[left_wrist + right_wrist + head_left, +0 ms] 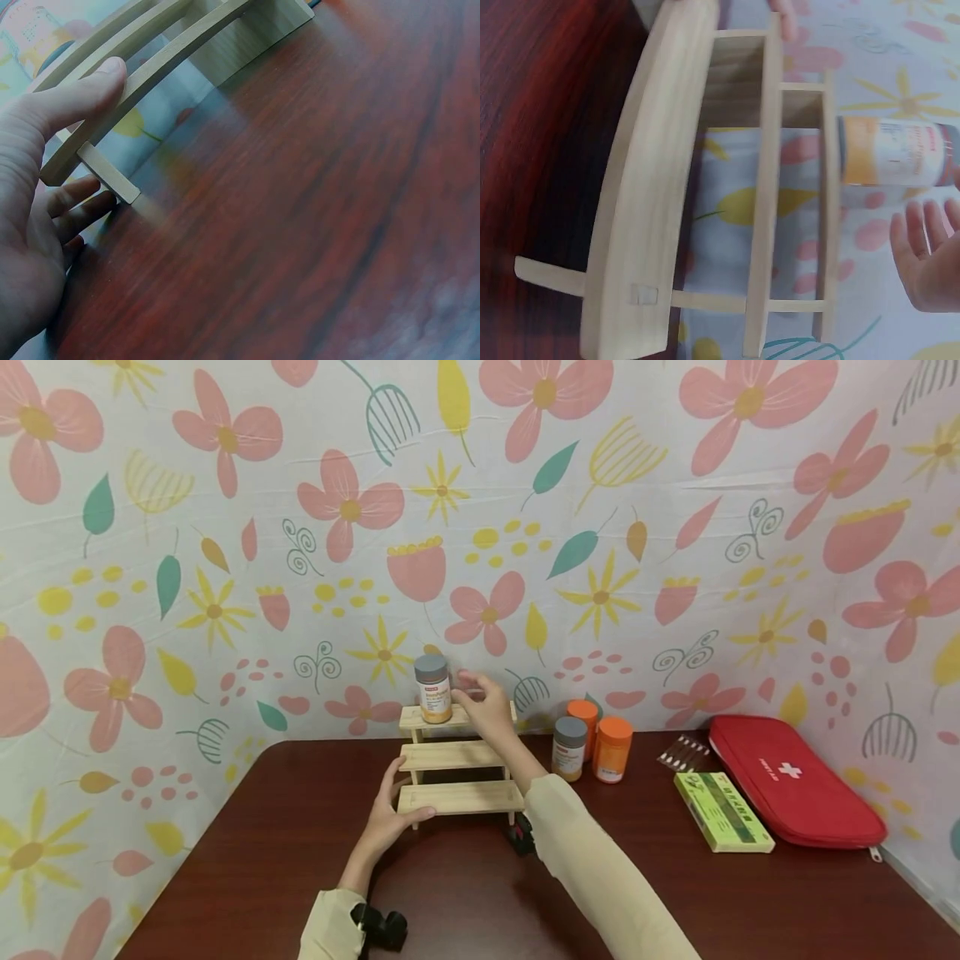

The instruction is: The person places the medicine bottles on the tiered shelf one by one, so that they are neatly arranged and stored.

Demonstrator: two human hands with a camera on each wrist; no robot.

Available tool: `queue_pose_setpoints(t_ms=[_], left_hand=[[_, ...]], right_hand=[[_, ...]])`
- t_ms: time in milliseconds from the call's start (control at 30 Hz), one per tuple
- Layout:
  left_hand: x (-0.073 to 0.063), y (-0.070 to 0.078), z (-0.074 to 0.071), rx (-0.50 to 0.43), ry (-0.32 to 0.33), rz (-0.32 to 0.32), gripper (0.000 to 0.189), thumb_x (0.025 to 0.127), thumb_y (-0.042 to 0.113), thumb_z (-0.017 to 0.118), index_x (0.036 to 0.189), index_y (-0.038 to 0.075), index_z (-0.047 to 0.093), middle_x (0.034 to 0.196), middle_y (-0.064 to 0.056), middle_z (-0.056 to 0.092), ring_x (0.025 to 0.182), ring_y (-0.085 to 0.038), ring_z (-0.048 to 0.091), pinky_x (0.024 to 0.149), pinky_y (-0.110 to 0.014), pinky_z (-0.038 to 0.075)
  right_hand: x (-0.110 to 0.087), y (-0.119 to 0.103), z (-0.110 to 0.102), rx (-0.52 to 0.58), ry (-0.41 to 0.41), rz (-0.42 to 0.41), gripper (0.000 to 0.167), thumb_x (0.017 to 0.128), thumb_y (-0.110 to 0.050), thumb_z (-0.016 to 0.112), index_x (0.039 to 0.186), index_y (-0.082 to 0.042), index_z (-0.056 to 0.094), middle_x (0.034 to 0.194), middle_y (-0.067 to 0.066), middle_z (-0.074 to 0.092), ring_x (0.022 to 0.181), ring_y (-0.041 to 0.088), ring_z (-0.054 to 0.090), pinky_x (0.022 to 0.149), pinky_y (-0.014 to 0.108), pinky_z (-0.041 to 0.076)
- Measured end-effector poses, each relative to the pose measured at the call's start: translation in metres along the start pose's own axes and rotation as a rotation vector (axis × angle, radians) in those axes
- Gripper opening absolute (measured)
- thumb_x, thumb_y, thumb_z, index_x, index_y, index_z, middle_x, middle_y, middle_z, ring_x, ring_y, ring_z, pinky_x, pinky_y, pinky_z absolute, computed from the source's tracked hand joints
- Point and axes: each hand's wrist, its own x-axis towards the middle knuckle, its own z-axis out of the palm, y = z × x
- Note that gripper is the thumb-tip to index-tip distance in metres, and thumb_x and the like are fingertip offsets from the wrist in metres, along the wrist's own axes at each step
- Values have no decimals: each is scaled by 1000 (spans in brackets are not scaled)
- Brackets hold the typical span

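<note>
A pill bottle (pixel 432 690) with a grey cap and a white-and-orange label stands upright on the top tier of a three-step wooden rack (pixel 459 797). My right hand (pixel 486 706) is just right of it, fingers extended and spread. In the right wrist view that hand (pixel 934 259) is beside the bottle (pixel 896 151), its fingers not wrapped round it; whether the thumb touches the cap cannot be told. My left hand (pixel 384 814) grips the rack's left end. The left wrist view shows its thumb (pixel 101 86) over a tier and the other fingers below, near a leg.
Right of the rack stand another grey-capped bottle (pixel 568 749) and two orange bottles (pixel 612 750), (pixel 582 718). Farther right lie a blister pack (pixel 683 753), a green-yellow box (pixel 723 812) and a red first-aid pouch (pixel 795 785). A patterned cloth (pixel 225 568) hangs behind the dark table (pixel 247 860).
</note>
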Motion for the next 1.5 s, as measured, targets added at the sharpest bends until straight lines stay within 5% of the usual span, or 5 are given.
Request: queue_pose_setpoints(t_ms=[433, 733, 933, 1233, 1500], left_hand=[[4, 2, 0, 5, 0, 7, 98, 79, 7, 80, 154, 30, 21, 152, -27, 33, 113, -33, 57, 57, -30, 51], [10, 2, 6, -14, -33, 15, 98, 81, 7, 78, 155, 32, 18, 153, -27, 30, 73, -17, 62, 56, -31, 50], [11, 1, 8, -5, -32, 8, 98, 81, 8, 79, 154, 32, 18, 153, -28, 30, 79, -20, 64, 57, -31, 50], [4, -2, 0, 11, -3, 3, 100, 79, 9, 81, 155, 31, 20, 154, -26, 30, 130, -44, 45, 59, -30, 51], [-1, -2, -2, 19, 1, -6, 100, 79, 10, 81, 155, 30, 19, 155, -25, 29, 132, -39, 45, 61, -30, 52]], right_hand=[[-28, -2, -40, 38, -26, 12, 31, 93, -21, 67, 123, -10, 66, 120, 15, 68, 109, 30, 64, 90, 42, 54], [-42, 5, -70, -4, -30, -1, 33, 95, -21, 65, 124, -7, 65, 121, 16, 67, 110, 31, 64, 100, 45, 49], [-44, 21, -93, -4, 4, 5, 35, 95, -18, 65, 127, -4, 62, 124, 18, 64, 113, 32, 61, 101, 44, 47], [-51, 31, -107, 16, 38, 94, 37, 97, -21, 62, 131, -9, 59, 132, 15, 61, 117, 26, 58, 92, 21, 47], [-49, 29, -122, 34, 81, 140, 40, 96, -20, 63, 133, -7, 56, 127, 9, 63, 109, 9, 58, 93, 21, 47]])
